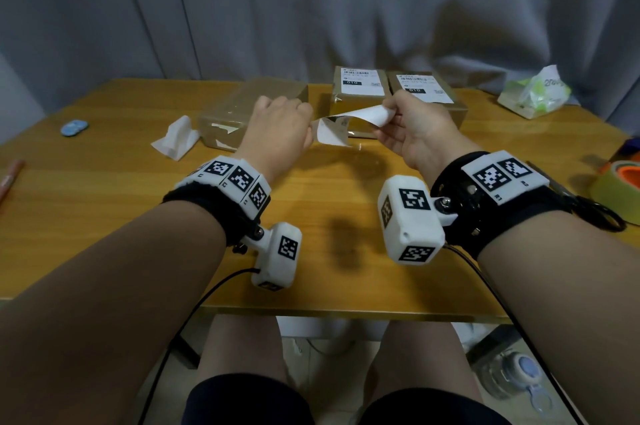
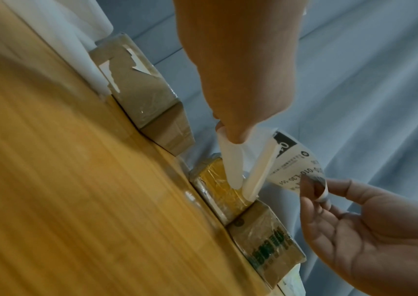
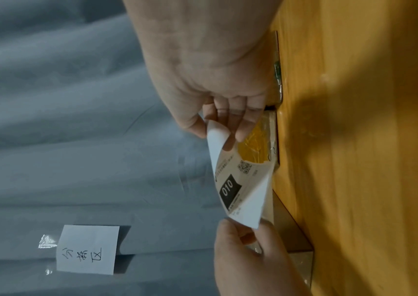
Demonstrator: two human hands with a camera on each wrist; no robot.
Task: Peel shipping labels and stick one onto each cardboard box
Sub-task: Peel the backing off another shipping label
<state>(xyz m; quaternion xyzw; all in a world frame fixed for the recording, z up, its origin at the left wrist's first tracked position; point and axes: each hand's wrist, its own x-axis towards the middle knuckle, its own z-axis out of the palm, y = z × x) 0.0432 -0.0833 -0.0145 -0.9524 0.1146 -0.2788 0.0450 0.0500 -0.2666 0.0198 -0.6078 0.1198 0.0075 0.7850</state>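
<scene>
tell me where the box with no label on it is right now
In the head view the unlabelled box lies at the table's far edge, left of the two labelled boxes, partly behind the left hand, with a crumpled white paper beside it.

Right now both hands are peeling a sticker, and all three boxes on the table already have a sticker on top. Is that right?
Not quite. Only two boxes have a sticker on top; the left box has none yet, as the head view shows. The left hand and right hand are indeed peeling a sticker.
</scene>
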